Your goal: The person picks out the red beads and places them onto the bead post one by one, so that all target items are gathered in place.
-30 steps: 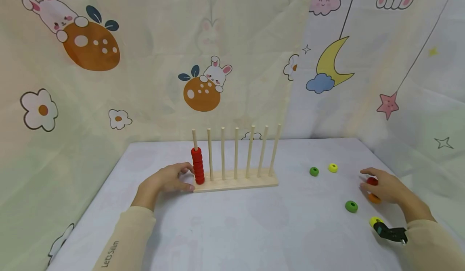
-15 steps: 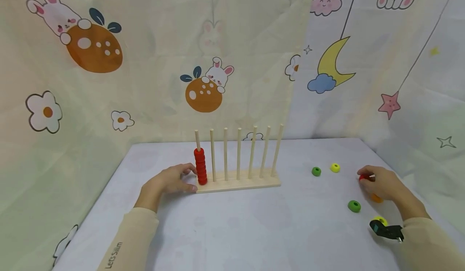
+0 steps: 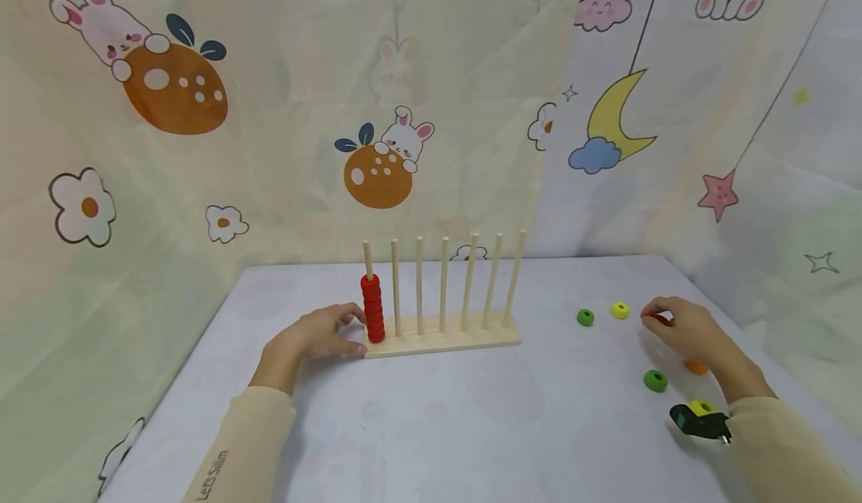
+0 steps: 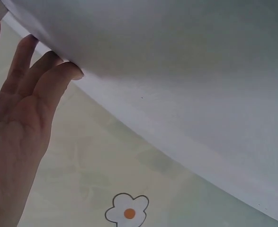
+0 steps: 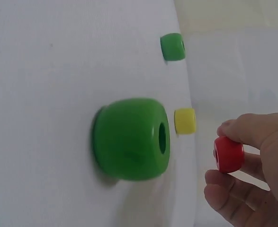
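A wooden counting rack (image 3: 443, 347) with several upright pegs stands on the table. Red beads (image 3: 373, 310) are stacked on its leftmost peg; the other pegs are bare. My left hand (image 3: 315, 332) holds the left end of the base, thumb at the front corner and fingers toward the back; the left wrist view does not show the rack. To the right, my right hand (image 3: 687, 331) pinches a red bead (image 5: 229, 154) between thumb and fingers, apart from the table. Near it lie a green bead (image 3: 655, 381) and a yellow bead (image 3: 619, 310).
Another green bead (image 3: 585, 317) lies farther left. Close to the right forearm are an orange bead (image 3: 697, 367) and a second yellow bead (image 3: 702, 407), partly covered by the black wrist device (image 3: 699, 422). A patterned cloth (image 3: 283, 188) hangs behind the table.
My right hand has closed its fingers on the red bead, lifted it and moved left with it. The left hand keeps its place at the rack's end.
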Action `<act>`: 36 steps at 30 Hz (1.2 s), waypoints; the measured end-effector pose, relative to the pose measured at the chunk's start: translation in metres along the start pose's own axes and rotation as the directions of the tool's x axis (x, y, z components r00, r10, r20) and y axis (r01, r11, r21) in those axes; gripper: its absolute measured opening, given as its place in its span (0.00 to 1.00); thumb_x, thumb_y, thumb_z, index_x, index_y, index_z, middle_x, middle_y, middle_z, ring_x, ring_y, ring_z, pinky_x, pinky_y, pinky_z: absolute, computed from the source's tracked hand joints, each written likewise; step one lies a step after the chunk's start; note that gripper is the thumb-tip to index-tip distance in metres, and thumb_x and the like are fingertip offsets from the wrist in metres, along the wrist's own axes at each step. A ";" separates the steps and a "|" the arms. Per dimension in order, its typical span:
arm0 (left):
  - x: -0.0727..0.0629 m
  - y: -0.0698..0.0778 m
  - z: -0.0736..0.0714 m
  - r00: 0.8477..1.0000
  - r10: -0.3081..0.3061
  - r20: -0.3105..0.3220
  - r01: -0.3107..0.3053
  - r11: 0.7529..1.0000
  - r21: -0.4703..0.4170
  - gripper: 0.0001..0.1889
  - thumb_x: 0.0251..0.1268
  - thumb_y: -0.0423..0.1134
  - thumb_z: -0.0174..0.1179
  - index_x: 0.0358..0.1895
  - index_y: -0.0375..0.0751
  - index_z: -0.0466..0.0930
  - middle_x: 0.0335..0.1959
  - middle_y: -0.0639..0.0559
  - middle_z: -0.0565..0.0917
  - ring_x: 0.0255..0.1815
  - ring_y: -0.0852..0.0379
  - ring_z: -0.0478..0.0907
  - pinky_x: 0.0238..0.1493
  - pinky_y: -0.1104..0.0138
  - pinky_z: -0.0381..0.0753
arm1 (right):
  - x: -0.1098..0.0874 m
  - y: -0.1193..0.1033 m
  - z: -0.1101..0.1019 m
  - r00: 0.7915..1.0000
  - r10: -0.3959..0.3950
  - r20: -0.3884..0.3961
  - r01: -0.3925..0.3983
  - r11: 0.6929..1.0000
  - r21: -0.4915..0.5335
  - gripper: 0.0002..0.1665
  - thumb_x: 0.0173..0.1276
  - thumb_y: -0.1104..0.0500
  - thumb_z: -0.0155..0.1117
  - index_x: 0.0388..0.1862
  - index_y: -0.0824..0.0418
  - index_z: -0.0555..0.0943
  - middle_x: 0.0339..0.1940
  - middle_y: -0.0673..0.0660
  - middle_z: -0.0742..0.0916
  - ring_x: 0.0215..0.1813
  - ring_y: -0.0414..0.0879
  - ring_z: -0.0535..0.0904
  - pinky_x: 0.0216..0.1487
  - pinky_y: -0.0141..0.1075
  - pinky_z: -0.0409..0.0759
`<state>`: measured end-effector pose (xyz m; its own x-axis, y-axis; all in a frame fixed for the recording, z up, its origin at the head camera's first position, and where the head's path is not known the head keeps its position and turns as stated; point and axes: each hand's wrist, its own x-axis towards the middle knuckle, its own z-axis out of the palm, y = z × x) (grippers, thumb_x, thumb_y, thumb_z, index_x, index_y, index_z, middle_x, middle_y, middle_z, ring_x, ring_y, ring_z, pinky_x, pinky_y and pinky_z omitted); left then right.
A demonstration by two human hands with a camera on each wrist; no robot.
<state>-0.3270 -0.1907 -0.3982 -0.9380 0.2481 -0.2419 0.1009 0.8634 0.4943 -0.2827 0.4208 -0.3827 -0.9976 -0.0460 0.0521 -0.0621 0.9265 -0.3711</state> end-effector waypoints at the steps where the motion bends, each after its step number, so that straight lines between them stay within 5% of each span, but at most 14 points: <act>1: -0.001 0.000 0.000 1.000 0.002 0.000 -0.002 1.000 -0.002 0.27 0.52 0.53 0.78 0.56 0.67 0.77 0.68 0.46 0.76 0.69 0.41 0.71 0.62 0.37 0.73 | 0.000 -0.002 0.000 1.000 0.000 0.000 0.000 1.000 0.000 0.16 0.75 0.56 0.64 0.53 0.67 0.81 0.52 0.72 0.83 0.48 0.65 0.78 0.48 0.58 0.84; 11: 0.000 -0.002 -0.002 1.000 -0.003 -0.007 0.003 1.000 -0.008 0.26 0.54 0.53 0.78 0.56 0.70 0.77 0.69 0.47 0.76 0.68 0.43 0.71 0.62 0.38 0.74 | -0.001 -0.031 0.003 1.000 0.002 -0.005 -0.001 0.997 0.075 0.26 0.71 0.56 0.69 0.63 0.67 0.77 0.61 0.75 0.76 0.54 0.69 0.76 0.46 0.53 0.86; 23: -0.002 -0.001 0.001 1.000 -0.011 -0.015 0.011 1.000 0.004 0.27 0.53 0.52 0.78 0.56 0.69 0.77 0.69 0.47 0.76 0.69 0.42 0.71 0.63 0.36 0.73 | 0.008 -0.068 0.014 0.984 -0.142 -0.111 0.155 0.981 0.120 0.21 0.71 0.62 0.66 0.60 0.66 0.79 0.57 0.71 0.81 0.51 0.65 0.80 0.38 0.38 0.83; 36: 0.001 0.001 0.005 1.000 -0.014 -0.013 0.014 1.000 0.022 0.28 0.54 0.53 0.78 0.58 0.67 0.76 0.70 0.44 0.76 0.71 0.40 0.70 0.64 0.33 0.71 | 0.010 -0.101 0.020 0.971 -0.176 -0.160 0.204 0.962 0.182 0.20 0.73 0.62 0.66 0.62 0.61 0.79 0.57 0.65 0.82 0.52 0.62 0.83 0.44 0.44 0.86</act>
<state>-0.3267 -0.1874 -0.4020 -0.9437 0.2301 -0.2377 0.0946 0.8761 0.4727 -0.2875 0.3188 -0.3634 -0.9532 -0.1478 0.2639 -0.2688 0.8139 -0.5151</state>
